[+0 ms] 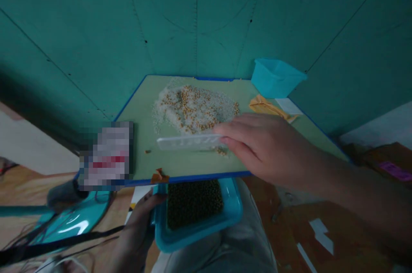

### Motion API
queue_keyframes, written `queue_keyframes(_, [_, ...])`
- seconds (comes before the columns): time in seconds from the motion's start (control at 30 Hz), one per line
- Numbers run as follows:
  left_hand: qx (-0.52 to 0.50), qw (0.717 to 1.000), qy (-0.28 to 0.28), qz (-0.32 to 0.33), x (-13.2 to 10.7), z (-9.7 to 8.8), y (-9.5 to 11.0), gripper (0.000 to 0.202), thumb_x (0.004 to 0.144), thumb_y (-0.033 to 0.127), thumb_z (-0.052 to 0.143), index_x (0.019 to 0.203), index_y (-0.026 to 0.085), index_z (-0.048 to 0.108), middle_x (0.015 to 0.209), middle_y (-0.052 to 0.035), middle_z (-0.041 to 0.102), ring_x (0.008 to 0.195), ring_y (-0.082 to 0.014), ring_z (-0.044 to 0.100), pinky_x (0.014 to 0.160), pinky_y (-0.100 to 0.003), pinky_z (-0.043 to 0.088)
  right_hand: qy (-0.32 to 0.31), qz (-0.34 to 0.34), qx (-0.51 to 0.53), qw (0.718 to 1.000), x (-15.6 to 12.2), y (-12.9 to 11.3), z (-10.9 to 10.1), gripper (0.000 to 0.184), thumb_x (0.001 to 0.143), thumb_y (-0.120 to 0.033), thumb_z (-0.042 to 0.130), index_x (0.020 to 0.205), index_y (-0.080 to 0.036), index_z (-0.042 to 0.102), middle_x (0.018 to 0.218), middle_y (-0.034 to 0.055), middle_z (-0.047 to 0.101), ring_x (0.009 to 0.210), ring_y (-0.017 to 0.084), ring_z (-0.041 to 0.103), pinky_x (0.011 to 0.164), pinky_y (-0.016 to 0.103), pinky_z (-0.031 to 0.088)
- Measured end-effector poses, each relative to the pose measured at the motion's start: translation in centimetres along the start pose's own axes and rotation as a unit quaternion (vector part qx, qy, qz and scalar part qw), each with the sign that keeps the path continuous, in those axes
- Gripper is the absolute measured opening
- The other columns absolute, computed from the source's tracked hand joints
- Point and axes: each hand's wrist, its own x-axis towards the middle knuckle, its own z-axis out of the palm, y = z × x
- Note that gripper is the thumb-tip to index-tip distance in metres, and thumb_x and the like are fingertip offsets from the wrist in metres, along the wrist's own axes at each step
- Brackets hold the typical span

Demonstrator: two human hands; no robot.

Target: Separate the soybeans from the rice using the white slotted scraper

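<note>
My right hand (254, 146) reaches in over the small table and grips one end of a clear plastic strip (186, 141). The strip lies along the near side of a spread pile (196, 107) of whitish grains mixed with round yellow-brown beans. A small cluster of beans (220, 150) sits on the near side of the strip. Below the table's front edge, my left hand (143, 213) holds a blue plastic tray (236, 204) by its left rim. Many small dark round beans (195, 204) fill the tray, which is above my lap.
A blue bin (277, 79) stands at the back right corner, near a crumpled orange cloth (270, 107). A pixelated box-like object (109, 153) is at the table's left. Orange tape (160, 176) marks the front edge. Cables (64, 238) lie lower left; a green wall (193, 19) rises behind.
</note>
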Motion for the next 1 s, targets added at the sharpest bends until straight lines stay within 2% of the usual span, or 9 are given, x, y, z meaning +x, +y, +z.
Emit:
queue_keyframes(0.07, [0.005,0.999,-0.036,0.013,-0.1,-0.5,0.0,0.011,0.053,0.016,0.069,0.062,0.019,0.072,0.052,0.0005,0.070,0.049,-0.0184,0.062,0.046,-0.025,0.049,0.040,-0.079,-0.026,0.996,3.1,-0.4,1.0,0.029,0.089,-0.017,0.039,0.105,-0.024,0.061,0.088,0.0035,0.067,0.084,0.019,0.058,0.072,0.032,0.037])
queue_keyframes(0.13, [0.008,0.999,-0.043,0.022,-0.1,-1.3,-0.1,0.004,0.057,0.017,0.067,0.059,0.019,0.070,0.048,0.0018,0.068,0.042,-0.0157,0.058,0.043,-0.024,0.047,0.066,-0.133,-0.055,0.987,6.3,-0.6,1.9,0.030,0.088,-0.014,0.039,0.106,-0.023,0.061,0.093,0.0046,0.066,0.089,0.020,0.056,0.073,0.033,0.032])
queue_keyframes(0.2, [0.008,0.999,-0.045,0.025,-0.1,-2.3,-0.2,0.002,0.059,0.018,0.067,0.059,0.020,0.068,0.048,0.0030,0.067,0.041,-0.0149,0.057,0.043,-0.024,0.047,0.072,-0.156,-0.070,0.983,9.0,-0.5,2.8,0.031,0.088,-0.013,0.038,0.107,-0.023,0.061,0.097,0.0050,0.066,0.091,0.021,0.056,0.073,0.034,0.029])
queue_keyframes(0.33, [0.010,0.999,-0.021,0.027,-0.7,-3.8,-0.1,0.002,0.065,0.020,0.066,0.064,0.022,0.068,0.062,0.0038,0.072,0.057,-0.0165,0.063,0.060,-0.025,0.051,0.064,-0.175,-0.071,0.980,12.1,-0.2,4.2,0.030,0.090,-0.015,0.036,0.103,-0.024,0.062,0.094,0.0032,0.066,0.088,0.019,0.055,0.072,0.034,0.025])
queue_keyframes(0.47, [0.027,0.999,0.011,0.016,-1.2,-3.7,0.1,0.001,0.061,0.023,0.067,0.062,0.022,0.068,0.059,0.0013,0.072,0.058,-0.0211,0.065,0.057,-0.031,0.052,0.044,-0.169,-0.068,0.982,13.4,0.3,4.8,0.028,0.091,-0.017,0.037,0.101,-0.024,0.062,0.093,0.0029,0.066,0.086,0.017,0.054,0.072,0.033,0.023])
queue_keyframes(0.63, [0.035,0.999,0.023,0.007,-0.8,-3.2,0.1,0.012,0.057,0.025,0.068,0.068,0.021,0.070,0.053,-0.0001,0.071,0.054,-0.0242,0.065,0.052,-0.033,0.051,0.044,-0.140,-0.060,0.987,14.6,1.4,5.1,0.027,0.091,-0.019,0.037,0.099,-0.022,0.063,0.093,0.0035,0.067,0.085,0.018,0.055,0.068,0.032,0.021])
queue_keyframes(0.83, [0.008,1.000,-0.005,-0.005,-0.4,-3.8,-0.3,0.013,0.060,0.025,0.067,0.071,0.021,0.070,0.058,0.0016,0.073,0.058,-0.0220,0.066,0.059,-0.030,0.051,0.009,-0.119,-0.063,0.991,14.9,2.0,5.5,0.028,0.091,-0.020,0.036,0.103,-0.022,0.062,0.097,0.0043,0.067,0.088,0.018,0.055,0.069,0.031,0.021])
queue_keyframes(1.0, [0.010,1.000,-0.023,0.006,-0.6,-3.7,-0.2,0.007,0.058,0.024,0.067,0.064,0.021,0.069,0.053,0.0004,0.071,0.055,-0.0237,0.067,0.048,-0.030,0.050,-0.022,-0.107,-0.051,0.993,13.7,2.8,4.2,0.026,0.091,-0.021,0.039,0.103,-0.021,0.062,0.101,0.0042,0.067,0.088,0.017,0.056,0.072,0.030,0.023])
